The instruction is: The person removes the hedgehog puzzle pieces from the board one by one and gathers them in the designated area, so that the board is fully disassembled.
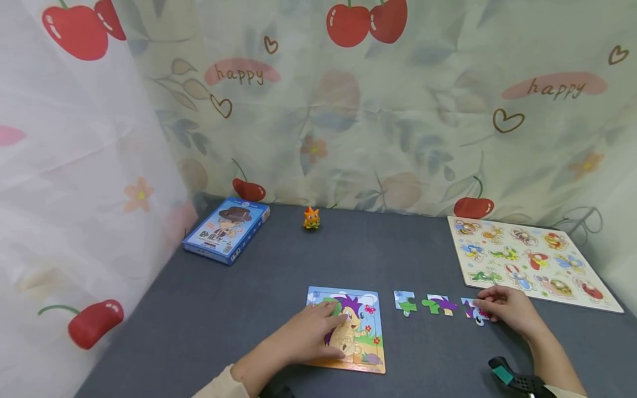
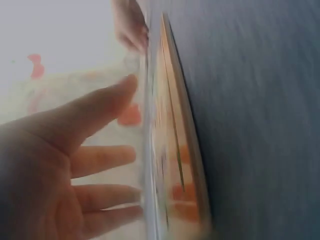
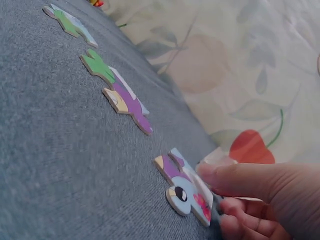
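My left hand (image 1: 311,334) lies over a hedgehog jigsaw board (image 1: 375,331), fingers spread across its left half, which they partly cover. In the left wrist view, the straight fingers (image 2: 102,159) of this hand show beside the board's edge (image 2: 187,150). My right hand (image 1: 512,309) pinches the right edge of a jigsaw piece (image 3: 187,187) with an eye and purple on it, which lies flat on the cloth. To its left lie a green and purple piece (image 1: 439,304) and a blue and green piece (image 1: 405,302), apart from each other.
An insect peg puzzle board (image 1: 527,257) lies at the right, just beyond my right hand. A blue game box (image 1: 224,229) sits at the back left, and a small orange figurine (image 1: 311,218) stands near the back edge. Patterned curtains (image 1: 318,127) hang behind the dark table (image 1: 239,309).
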`<state>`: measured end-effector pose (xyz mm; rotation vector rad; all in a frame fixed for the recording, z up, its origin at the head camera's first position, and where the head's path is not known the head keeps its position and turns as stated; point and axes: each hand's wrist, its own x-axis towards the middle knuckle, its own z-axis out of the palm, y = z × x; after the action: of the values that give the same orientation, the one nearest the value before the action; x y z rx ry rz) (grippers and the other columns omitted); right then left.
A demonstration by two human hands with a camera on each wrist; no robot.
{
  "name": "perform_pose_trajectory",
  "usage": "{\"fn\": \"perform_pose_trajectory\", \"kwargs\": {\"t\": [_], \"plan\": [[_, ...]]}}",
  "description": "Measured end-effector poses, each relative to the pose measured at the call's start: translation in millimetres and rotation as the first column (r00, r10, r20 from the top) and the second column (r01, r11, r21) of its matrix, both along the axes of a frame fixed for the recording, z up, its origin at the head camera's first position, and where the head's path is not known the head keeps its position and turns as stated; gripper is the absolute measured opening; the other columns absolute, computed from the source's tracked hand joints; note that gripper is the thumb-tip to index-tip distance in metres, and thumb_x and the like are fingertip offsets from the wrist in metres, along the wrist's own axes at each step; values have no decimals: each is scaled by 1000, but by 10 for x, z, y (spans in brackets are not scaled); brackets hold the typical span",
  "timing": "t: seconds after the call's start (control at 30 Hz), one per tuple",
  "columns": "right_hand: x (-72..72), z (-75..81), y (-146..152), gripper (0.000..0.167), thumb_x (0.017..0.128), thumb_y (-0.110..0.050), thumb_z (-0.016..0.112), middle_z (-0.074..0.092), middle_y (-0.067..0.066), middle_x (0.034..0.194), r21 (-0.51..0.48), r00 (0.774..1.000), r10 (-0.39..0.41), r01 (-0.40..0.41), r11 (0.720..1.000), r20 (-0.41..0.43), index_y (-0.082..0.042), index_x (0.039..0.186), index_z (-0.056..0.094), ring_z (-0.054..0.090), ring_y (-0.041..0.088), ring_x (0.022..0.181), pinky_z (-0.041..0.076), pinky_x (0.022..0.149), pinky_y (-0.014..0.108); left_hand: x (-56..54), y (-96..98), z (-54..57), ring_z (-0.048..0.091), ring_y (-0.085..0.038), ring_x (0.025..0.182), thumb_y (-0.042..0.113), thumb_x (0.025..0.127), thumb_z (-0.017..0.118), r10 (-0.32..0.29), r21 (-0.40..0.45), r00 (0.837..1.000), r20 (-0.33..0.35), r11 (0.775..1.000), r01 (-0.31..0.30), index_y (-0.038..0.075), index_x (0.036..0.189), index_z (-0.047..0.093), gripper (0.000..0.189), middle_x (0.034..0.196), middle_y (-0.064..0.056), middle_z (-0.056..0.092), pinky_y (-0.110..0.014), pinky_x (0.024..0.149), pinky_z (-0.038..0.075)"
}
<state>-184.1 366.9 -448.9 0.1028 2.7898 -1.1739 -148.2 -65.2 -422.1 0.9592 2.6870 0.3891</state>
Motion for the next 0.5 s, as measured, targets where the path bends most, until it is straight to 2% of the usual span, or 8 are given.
{"fn": "perform_pose_trajectory", "kwargs": {"t": [0.1,0.27,0.5], "plan": [[3,39,-31,40,87,-25,66,60,0,74,21,1000,-20,20,1000,-8,10,106,59,52,6,55,49,52,24,-77,-132,-8,34,-26,137,54,83,61,46,33,999,16,998,-47,22,136,49,64,147,-10,40,-54,111,25],[-25,128,-171,48,86,-31,67,65,3,76,46,1000,-2,3,999,-24,8,111,59,54,9,57,46,52,23,-184,-295,-22,32,-29,138,53,83,62,90,91,994,55,991,-95,19,137,49,65,147,-10,40,-53,113,18],[-121,192,-523,46,85,-29,68,65,7,79,35,994,95,-93,995,-57,5,115,60,51,9,54,43,48,24,-251,-380,-72,26,-29,141,54,80,65,103,140,985,141,982,-122,17,139,46,72,149,-7,36,-54,114,15]]}}
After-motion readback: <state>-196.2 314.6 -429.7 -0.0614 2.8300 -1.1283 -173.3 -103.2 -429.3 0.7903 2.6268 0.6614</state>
